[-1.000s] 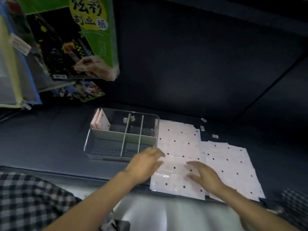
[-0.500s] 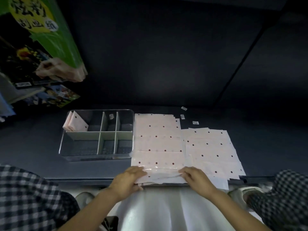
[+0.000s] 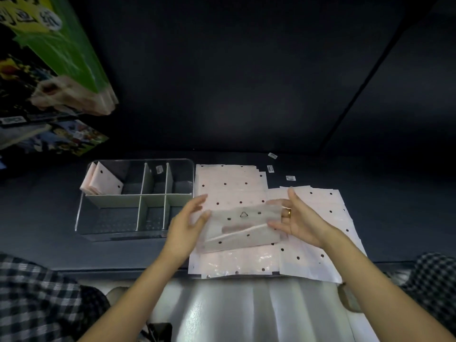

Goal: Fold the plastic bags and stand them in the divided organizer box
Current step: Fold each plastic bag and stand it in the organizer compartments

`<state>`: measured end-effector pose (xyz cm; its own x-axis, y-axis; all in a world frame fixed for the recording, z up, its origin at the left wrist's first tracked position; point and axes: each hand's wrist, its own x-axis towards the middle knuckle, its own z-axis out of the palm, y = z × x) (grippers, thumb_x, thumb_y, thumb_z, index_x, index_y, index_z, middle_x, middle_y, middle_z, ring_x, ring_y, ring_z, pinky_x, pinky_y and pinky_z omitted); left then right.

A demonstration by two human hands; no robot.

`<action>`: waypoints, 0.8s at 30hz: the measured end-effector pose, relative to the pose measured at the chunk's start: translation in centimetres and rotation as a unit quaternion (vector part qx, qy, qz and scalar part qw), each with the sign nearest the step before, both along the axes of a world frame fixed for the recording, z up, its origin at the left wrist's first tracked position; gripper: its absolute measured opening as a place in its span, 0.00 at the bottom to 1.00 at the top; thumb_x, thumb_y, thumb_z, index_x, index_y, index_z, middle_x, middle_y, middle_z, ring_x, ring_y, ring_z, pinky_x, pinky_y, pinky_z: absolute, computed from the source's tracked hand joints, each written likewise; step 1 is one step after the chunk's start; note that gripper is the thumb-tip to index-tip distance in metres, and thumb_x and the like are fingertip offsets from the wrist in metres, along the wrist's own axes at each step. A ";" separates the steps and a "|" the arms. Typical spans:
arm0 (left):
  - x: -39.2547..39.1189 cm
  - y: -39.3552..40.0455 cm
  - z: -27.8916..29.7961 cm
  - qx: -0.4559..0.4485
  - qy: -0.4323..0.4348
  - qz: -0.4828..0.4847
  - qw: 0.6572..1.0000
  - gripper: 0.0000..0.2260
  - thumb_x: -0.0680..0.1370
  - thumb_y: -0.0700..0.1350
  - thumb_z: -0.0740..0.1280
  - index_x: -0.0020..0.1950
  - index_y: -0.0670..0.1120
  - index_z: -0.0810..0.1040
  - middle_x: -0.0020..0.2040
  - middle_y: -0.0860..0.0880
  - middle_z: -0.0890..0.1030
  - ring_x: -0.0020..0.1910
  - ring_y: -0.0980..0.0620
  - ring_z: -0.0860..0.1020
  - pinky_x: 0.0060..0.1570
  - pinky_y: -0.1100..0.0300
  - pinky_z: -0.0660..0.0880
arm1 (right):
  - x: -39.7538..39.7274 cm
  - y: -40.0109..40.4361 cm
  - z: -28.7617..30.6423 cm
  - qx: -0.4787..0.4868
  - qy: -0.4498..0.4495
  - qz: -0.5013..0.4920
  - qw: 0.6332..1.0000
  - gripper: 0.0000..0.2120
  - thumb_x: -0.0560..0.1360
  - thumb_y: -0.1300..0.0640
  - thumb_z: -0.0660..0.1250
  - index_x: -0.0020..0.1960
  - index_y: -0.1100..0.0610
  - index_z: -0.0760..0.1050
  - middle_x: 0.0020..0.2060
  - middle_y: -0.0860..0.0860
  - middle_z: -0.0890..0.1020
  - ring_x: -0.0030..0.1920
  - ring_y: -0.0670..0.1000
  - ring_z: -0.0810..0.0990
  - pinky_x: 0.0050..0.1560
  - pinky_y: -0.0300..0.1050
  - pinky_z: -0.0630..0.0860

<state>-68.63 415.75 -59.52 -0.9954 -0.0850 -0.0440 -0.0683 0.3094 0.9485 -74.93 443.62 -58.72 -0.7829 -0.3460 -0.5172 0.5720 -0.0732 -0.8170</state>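
A pale pink plastic bag with black dots [image 3: 243, 224] is lifted above the pile, partly folded, a small triangle mark on it. My left hand [image 3: 187, 225] holds its left end and my right hand [image 3: 299, 222], wearing a ring, holds its right end. Under it lie two stacks of flat dotted bags, a left stack [image 3: 229, 183] and a right stack [image 3: 320, 250]. The clear divided organizer box [image 3: 84, 218] stands to the left. Folded pink bags [image 3: 103, 181] stand in its far left compartment.
Small white labels [image 3: 271, 168] lie on the dark surface beyond the bags. Colourful packaged items [image 3: 51, 60] hang at the upper left. A white ridged surface [image 3: 246, 312] runs along the near edge, with checked fabric [image 3: 37, 299] on both sides.
Both hands have taken the near edge of the top bag, raised it off the left stack and brought it up and away from me, partly folded. The view has shifted left.
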 end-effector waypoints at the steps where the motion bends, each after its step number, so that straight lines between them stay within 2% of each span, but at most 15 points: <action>1: -0.1 0.1 0.0 -0.042 0.035 0.027 0.998 0.18 0.79 0.46 0.65 0.68 0.56 0.69 0.67 0.58 0.72 0.64 0.63 0.70 0.64 0.61 0.66 | -0.5 -0.3 -0.4 -0.004 -0.004 -0.012 1.000 0.31 0.70 0.36 0.62 0.60 0.59 0.77 0.52 0.56 0.83 0.57 0.55 0.81 0.51 0.45 0.80; 4: -0.1 0.2 -0.9 -0.185 0.124 0.034 0.974 0.21 0.79 0.46 0.64 0.72 0.52 0.66 0.73 0.59 0.62 0.73 0.57 0.61 0.68 0.58 0.61 | -2.0 -1.4 -1.8 0.031 0.006 -0.030 0.999 0.24 0.74 0.42 0.64 0.61 0.59 0.75 0.56 0.57 0.82 0.58 0.53 0.81 0.51 0.41 0.80; 6: 0.1 0.6 -1.8 -0.244 0.161 -0.019 0.956 0.19 0.79 0.45 0.65 0.70 0.48 0.70 0.74 0.54 0.64 0.74 0.53 0.61 0.69 0.56 0.60 | -2.8 -1.9 -3.0 0.052 0.004 -0.070 0.996 0.19 0.77 0.46 0.63 0.58 0.61 0.75 0.56 0.61 0.80 0.56 0.56 0.81 0.56 0.44 0.79; 8: 0.6 1.1 -3.0 -0.278 0.177 -0.088 0.940 0.18 0.78 0.43 0.67 0.68 0.45 0.73 0.72 0.49 0.68 0.73 0.48 0.64 0.70 0.51 0.62 | -3.3 -2.4 -4.1 0.078 -0.003 -0.116 0.990 0.17 0.78 0.49 0.63 0.61 0.60 0.73 0.52 0.57 0.82 0.52 0.53 0.81 0.60 0.49 0.76; 10: 1.4 1.5 -4.3 -0.318 0.173 -0.155 0.919 0.17 0.76 0.42 0.69 0.64 0.44 0.76 0.69 0.46 0.72 0.70 0.44 0.67 0.69 0.45 0.63 | -3.4 -2.6 -4.8 0.140 0.024 -0.145 0.979 0.21 0.78 0.51 0.64 0.69 0.56 0.67 0.59 0.53 0.76 0.58 0.51 0.77 0.61 0.49 0.74; 12: 2.1 1.9 -5.5 -0.370 0.169 -0.203 0.891 0.17 0.73 0.44 0.73 0.61 0.45 0.79 0.66 0.46 0.76 0.67 0.44 0.72 0.66 0.45 0.66 | -2.7 -2.7 -5.6 0.254 0.125 -0.147 0.948 0.22 0.78 0.54 0.63 0.71 0.55 0.64 0.66 0.52 0.71 0.64 0.52 0.72 0.64 0.45 0.70; 14: 2.4 2.2 -6.4 -0.431 0.151 -0.239 0.857 0.20 0.71 0.48 0.75 0.62 0.47 0.79 0.66 0.48 0.76 0.66 0.47 0.74 0.64 0.49 0.70 | -0.9 -2.6 -6.0 0.351 0.246 -0.101 0.898 0.20 0.79 0.56 0.63 0.70 0.56 0.67 0.66 0.51 0.72 0.64 0.51 0.73 0.60 0.39 0.68; 15: 2.6 2.3 -6.9 -0.447 0.119 -0.265 0.846 0.22 0.74 0.50 0.71 0.66 0.47 0.75 0.70 0.48 0.72 0.70 0.47 0.69 0.68 0.51 0.66 | 0.4 -2.6 -6.2 0.389 0.303 -0.045 0.869 0.20 0.79 0.57 0.63 0.69 0.56 0.68 0.66 0.52 0.73 0.63 0.52 0.73 0.61 0.40 0.68; 16: 2.7 2.4 -7.6 -0.462 0.097 -0.284 0.835 0.24 0.78 0.52 0.65 0.73 0.48 0.67 0.75 0.49 0.62 0.75 0.48 0.60 0.74 0.53 0.55 | 1.7 -2.7 -6.4 0.422 0.369 0.031 0.828 0.20 0.78 0.58 0.64 0.69 0.57 0.69 0.66 0.53 0.73 0.64 0.53 0.73 0.63 0.43 0.69; 17: 2.8 2.4 -8.2 -0.471 0.068 -0.309 0.823 0.26 0.81 0.54 0.58 0.77 0.49 0.56 0.78 0.51 0.52 0.77 0.49 0.49 0.75 0.54 0.43 | 3.0 -2.8 -6.7 0.446 0.437 0.116 0.772 0.20 0.77 0.59 0.65 0.69 0.58 0.70 0.67 0.54 0.73 0.66 0.54 0.72 0.65 0.46 0.70; 18: 2.9 2.4 -8.6 -0.480 0.038 -0.333 0.811 0.27 0.82 0.55 0.53 0.78 0.50 0.48 0.78 0.53 0.44 0.77 0.50 0.42 0.73 0.54 0.34 | 4.2 -3.0 -7.1 0.461 0.497 0.190 0.710 0.21 0.76 0.59 0.67 0.68 0.59 0.71 0.67 0.54 0.73 0.67 0.55 0.71 0.66 0.50 0.70; 19: 3.0 2.4 -8.9 -0.494 0.030 -0.346 0.797 0.28 0.82 0.57 0.50 0.78 0.51 0.43 0.77 0.54 0.39 0.76 0.51 0.38 0.71 0.54 0.30 | 5.2 -3.1 -7.5 0.473 0.546 0.245 0.647 0.22 0.75 0.57 0.69 0.68 0.59 0.72 0.67 0.54 0.73 0.68 0.56 0.71 0.66 0.53 0.71; 20: 3.1 2.3 -9.2 -0.506 0.033 -0.352 0.787 0.29 0.82 0.58 0.49 0.78 0.51 0.40 0.76 0.55 0.37 0.76 0.51 0.36 0.70 0.53 0.29 | 5.9 -3.3 -7.9 0.486 0.573 0.285 0.594 0.24 0.74 0.53 0.70 0.68 0.58 0.72 0.67 0.52 0.73 0.68 0.55 0.71 0.65 0.55 0.71; 21: 3.2 2.3 -9.4 -0.508 0.033 -0.354 0.785 0.29 0.82 0.59 0.49 0.77 0.51 0.39 0.75 0.56 0.35 0.75 0.52 0.34 0.70 0.53 0.29 | 6.6 -3.5 -8.1 0.505 0.580 0.314 0.557 0.25 0.73 0.48 0.70 0.67 0.56 0.73 0.67 0.51 0.74 0.68 0.53 0.71 0.64 0.55 0.71; 24: 3.1 1.7 -9.2 -0.503 0.024 -0.362 0.784 0.30 0.81 0.60 0.49 0.78 0.52 0.40 0.73 0.57 0.33 0.74 0.53 0.33 0.71 0.54 0.29 | 7.1 -2.5 -8.4 0.560 0.570 0.326 0.506 0.27 0.71 0.40 0.69 0.65 0.52 0.75 0.65 0.47 0.76 0.65 0.48 0.74 0.62 0.49 0.74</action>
<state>-65.50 417.50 -68.69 -0.7971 0.5358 -0.2786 0.4990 0.8442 0.1957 -67.79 441.10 -67.13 -0.7016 -0.7124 -0.0159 -0.7124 0.7008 0.0354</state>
